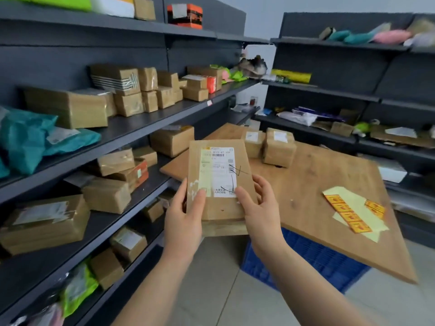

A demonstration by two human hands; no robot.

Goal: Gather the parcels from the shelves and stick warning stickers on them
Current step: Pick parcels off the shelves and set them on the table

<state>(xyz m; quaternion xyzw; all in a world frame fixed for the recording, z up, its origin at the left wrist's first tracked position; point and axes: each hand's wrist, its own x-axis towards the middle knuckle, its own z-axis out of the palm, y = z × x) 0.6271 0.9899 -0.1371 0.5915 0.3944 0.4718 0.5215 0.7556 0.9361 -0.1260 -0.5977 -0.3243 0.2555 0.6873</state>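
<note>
Both forearms are reaching forward from the bottom edge, angled towards each other. The left hand (182, 215) is gripping the lower left edge of a flat brown parcel (219, 175), its thumb lying on the top face by the label's corner and its fingers hidden underneath. The right hand (261, 208) is gripping the lower right edge, thumb pressing on the label's bottom and fingers curling round the side. The parcel is being held in the air, label up, above the near corner of the wooden counter (317, 184). Two small parcels (279, 147) are sitting side by side at the counter's far end, and a sticker sheet (353, 212) is lying near its right edge. Shelves (131, 128) of boxes are running along the left.
</note>
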